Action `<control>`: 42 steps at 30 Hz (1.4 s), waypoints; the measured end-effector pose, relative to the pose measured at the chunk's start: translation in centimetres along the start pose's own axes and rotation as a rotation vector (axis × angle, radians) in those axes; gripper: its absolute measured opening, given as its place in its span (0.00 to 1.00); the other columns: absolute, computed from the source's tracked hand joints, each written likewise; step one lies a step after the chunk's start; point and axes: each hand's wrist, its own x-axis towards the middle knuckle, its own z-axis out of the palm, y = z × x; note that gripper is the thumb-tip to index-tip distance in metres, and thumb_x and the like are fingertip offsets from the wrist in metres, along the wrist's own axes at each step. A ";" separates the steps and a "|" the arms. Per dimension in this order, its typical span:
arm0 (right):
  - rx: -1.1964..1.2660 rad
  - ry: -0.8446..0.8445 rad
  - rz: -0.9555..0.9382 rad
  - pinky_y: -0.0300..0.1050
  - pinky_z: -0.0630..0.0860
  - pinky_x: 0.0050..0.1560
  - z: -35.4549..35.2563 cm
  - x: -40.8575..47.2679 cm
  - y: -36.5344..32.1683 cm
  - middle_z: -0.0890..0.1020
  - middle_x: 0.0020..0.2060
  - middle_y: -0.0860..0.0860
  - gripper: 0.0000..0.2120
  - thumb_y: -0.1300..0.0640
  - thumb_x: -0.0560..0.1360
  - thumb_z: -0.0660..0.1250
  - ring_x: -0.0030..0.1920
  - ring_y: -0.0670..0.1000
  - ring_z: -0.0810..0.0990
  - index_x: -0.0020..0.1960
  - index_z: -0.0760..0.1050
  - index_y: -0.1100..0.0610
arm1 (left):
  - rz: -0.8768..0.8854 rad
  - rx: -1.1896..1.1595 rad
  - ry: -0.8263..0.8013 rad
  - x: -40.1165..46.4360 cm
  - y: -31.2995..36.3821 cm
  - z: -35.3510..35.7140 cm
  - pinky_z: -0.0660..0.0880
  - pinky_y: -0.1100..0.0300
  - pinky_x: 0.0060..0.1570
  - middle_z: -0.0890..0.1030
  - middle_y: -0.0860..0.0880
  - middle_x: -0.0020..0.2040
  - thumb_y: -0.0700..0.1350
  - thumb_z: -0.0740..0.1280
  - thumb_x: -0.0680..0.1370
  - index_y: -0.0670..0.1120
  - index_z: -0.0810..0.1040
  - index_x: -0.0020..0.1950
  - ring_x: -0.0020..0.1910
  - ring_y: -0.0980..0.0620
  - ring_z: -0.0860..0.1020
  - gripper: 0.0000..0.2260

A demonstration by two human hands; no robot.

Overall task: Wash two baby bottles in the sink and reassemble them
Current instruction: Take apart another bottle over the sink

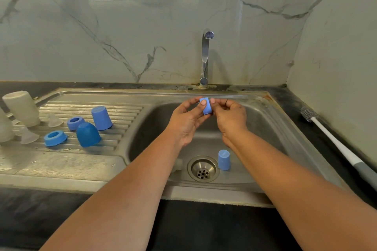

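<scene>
Head view, centre of the frame: the left hand (pixel 186 122) and right hand (pixel 230 117) together pinch a small blue plastic cap (pixel 206 105) above the stainless steel sink basin (pixel 271 128), below the chrome tap (pixel 205 57). Another small blue cylindrical cap (pixel 224 160) stands just right of the round drain (pixel 203 169). At left, the ribbed draining board (pixel 81 150) carries two upturned cloudy bottles (pixel 22 108), two clear teats (pixel 28 135), two blue collar rings (pixel 55 138) and two larger blue caps (pixel 88 134). A white-handled bottle brush (pixel 336 144) lies at right.
</scene>
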 end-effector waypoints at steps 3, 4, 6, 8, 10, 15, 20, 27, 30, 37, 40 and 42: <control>-0.111 -0.054 -0.012 0.30 0.73 0.38 -0.1 0.2 0.2 0.82 0.35 0.48 0.07 0.53 0.76 0.71 0.35 0.42 0.77 0.41 0.81 0.55 | -0.022 0.015 0.000 0.0 0.1 -0.1 0.82 0.60 0.46 0.82 0.40 0.51 0.36 0.68 0.77 0.37 0.75 0.61 0.46 0.48 0.84 0.14; -0.128 -0.088 0.009 0.34 0.75 0.41 -0.2 0.3 0.0 0.82 0.35 0.48 0.08 0.53 0.76 0.70 0.36 0.43 0.77 0.40 0.81 0.54 | -0.030 0.021 0.001 0.0 0.1 -0.2 0.82 0.59 0.47 0.82 0.40 0.52 0.36 0.68 0.77 0.36 0.75 0.62 0.46 0.47 0.83 0.14; -0.122 -0.185 0.062 0.39 0.77 0.49 -0.8 0.7 -0.3 0.83 0.38 0.50 0.07 0.55 0.78 0.68 0.40 0.45 0.79 0.42 0.81 0.54 | -0.044 0.034 0.006 0.1 0.3 -0.4 0.82 0.59 0.48 0.82 0.39 0.54 0.36 0.68 0.77 0.36 0.75 0.63 0.49 0.46 0.83 0.15; -0.014 -0.313 0.118 0.40 0.78 0.53 -1.4 0.9 -0.6 0.83 0.43 0.52 0.05 0.62 0.78 0.66 0.45 0.47 0.81 0.48 0.81 0.59 | -0.051 0.063 0.008 0.3 0.5 -0.8 0.82 0.59 0.48 0.81 0.39 0.55 0.37 0.68 0.77 0.37 0.75 0.62 0.50 0.47 0.83 0.14; 0.075 -0.359 0.135 0.38 0.80 0.49 -1.8 0.9 -0.6 0.83 0.44 0.54 0.06 0.68 0.77 0.66 0.47 0.49 0.82 0.50 0.80 0.61 | -0.055 0.111 -0.003 0.5 0.6 -1.2 0.81 0.60 0.47 0.82 0.39 0.55 0.37 0.68 0.77 0.38 0.77 0.61 0.50 0.48 0.83 0.13; -0.031 -0.266 0.113 0.39 0.80 0.45 -2.2 1.2 0.2 0.83 0.40 0.52 0.03 0.62 0.74 0.71 0.42 0.48 0.81 0.43 0.79 0.56 | -0.059 0.241 0.007 0.4 0.3 -1.4 0.81 0.61 0.48 0.83 0.41 0.55 0.39 0.71 0.75 0.38 0.78 0.61 0.51 0.50 0.83 0.15; -0.119 -0.396 0.052 0.43 0.79 0.52 -2.4 1.6 0.2 0.82 0.48 0.51 0.10 0.54 0.75 0.70 0.51 0.49 0.81 0.55 0.78 0.53 | -0.088 0.238 0.052 0.6 0.2 -1.6 0.81 0.61 0.46 0.82 0.39 0.55 0.39 0.72 0.74 0.36 0.76 0.62 0.49 0.50 0.83 0.17; -0.186 -0.636 0.039 0.45 0.80 0.56 -4.1 2.2 1.1 0.82 0.53 0.56 0.17 0.65 0.72 0.73 0.56 0.51 0.82 0.56 0.79 0.49 | -0.236 0.304 0.037 0.4 -0.2 -1.7 0.81 0.62 0.46 0.81 0.38 0.57 0.44 0.72 0.75 0.34 0.74 0.62 0.51 0.47 0.83 0.20; -0.202 -0.566 0.096 0.43 0.80 0.48 -4.6 3.2 1.9 0.81 0.52 0.58 0.13 0.63 0.73 0.72 0.52 0.53 0.82 0.54 0.78 0.50 | -0.241 0.420 0.082 1.0 -1.0 -2.4 0.82 0.60 0.44 0.79 0.37 0.57 0.41 0.74 0.74 0.37 0.74 0.57 0.51 0.45 0.82 0.16; -1.138 -0.832 0.478 0.44 0.79 0.50 -7.0 4.4 4.5 0.79 0.49 0.58 0.17 0.57 0.73 0.74 0.46 0.53 0.78 0.60 0.77 0.59 | -0.799 1.252 -0.088 1.0 -5.3 -2.8 0.77 0.53 0.59 0.73 0.37 0.68 0.45 0.71 0.76 0.35 0.68 0.70 0.59 0.44 0.80 0.26; -1.287 -0.842 0.594 0.52 0.77 0.60 -6.5 5.1 6.0 0.78 0.55 0.60 0.23 0.55 0.74 0.73 0.47 0.55 0.78 0.66 0.74 0.61 | -0.919 1.376 -0.096 1.5 -5.6 -2.9 0.72 0.52 0.65 0.70 0.37 0.71 0.49 0.69 0.78 0.37 0.62 0.75 0.62 0.44 0.79 0.32; -1.314 -0.776 0.636 0.54 0.77 0.61 -6.4 5.2 6.9 0.78 0.52 0.61 0.24 0.53 0.77 0.69 0.43 0.55 0.80 0.69 0.70 0.63 | -0.886 1.498 -0.106 1.6 -5.2 -3.0 0.70 0.51 0.67 0.67 0.38 0.73 0.54 0.67 0.78 0.39 0.59 0.77 0.65 0.42 0.76 0.34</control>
